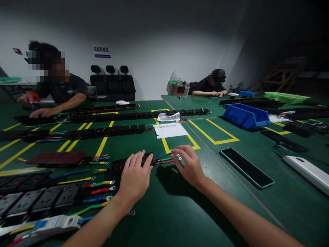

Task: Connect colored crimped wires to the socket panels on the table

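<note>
My left hand (135, 173) lies over a short black power socket strip (117, 167), fingers and thumb gripping its right part. Blue, green and red wires (163, 159) run out of the strip's right end and finish in metal ring terminals (179, 157). At those ends, my right hand (189, 164) pinches the blue wire between thumb and index finger. The fingertips partly hide the wire ends. A yellow wire with a ring terminal (100, 170) sticks out left of the strip.
More socket strips (41, 202) with loose coloured leads crowd the left. A phone (246, 167), a white power bank-like bar (305, 171) and a blue bin (245, 116) stand at right. Ahead lie long black strips (108, 131) and a paper sheet (171, 131). Two people sit across.
</note>
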Demonstrator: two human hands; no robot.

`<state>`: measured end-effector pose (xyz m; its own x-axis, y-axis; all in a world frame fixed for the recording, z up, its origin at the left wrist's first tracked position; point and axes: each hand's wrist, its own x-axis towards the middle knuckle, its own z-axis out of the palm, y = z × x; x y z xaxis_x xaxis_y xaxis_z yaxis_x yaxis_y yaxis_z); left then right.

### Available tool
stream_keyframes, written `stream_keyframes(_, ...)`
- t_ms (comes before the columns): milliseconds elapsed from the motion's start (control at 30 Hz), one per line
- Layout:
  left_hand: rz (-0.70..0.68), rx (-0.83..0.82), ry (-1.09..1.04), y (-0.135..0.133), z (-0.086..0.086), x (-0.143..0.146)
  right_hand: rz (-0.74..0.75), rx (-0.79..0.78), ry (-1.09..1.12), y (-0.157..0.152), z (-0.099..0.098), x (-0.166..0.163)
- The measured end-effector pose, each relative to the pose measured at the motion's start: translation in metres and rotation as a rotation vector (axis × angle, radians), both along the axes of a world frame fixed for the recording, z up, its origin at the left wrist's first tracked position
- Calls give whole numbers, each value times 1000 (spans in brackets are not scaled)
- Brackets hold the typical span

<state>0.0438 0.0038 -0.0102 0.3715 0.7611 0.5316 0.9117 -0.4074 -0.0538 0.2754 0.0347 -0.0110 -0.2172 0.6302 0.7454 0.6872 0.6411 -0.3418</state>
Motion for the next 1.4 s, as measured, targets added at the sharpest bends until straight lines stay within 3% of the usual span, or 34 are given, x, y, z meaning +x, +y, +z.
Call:
stream_keyframes(133, -3, 1, 3, 1, -1, -1, 1, -22, 8, -1, 0, -1)
stream_keyframes(300, -9, -18, 0, 1, 2, -1, -154, -127, 28, 16, -12, 11)
stream_keyframes(500, 1, -53, -7, -4, 4, 0, -228, -259, -126, 27, -28, 21)
stream_keyframes(700, 22, -79, -17, -5, 4, 0, -247, -292, -287, 20, -21, 20)
stream_keyframes(900, 24, -78, -20, -5, 4, 1, -222, -299, -205, 20, -21, 19)
stream_keyframes(1100, 28, -91, -21, -6, 6, 1, -136, -120, -63, 17, -19, 14)
stream_keyframes(1233, 29, -89, -21, -6, 5, 1, -46, -49, -99, 7, -10, 6)
stream_keyframes(1400, 24, -72, -19, -4, 4, 2, 30, -92, -168, -2, -6, -1)
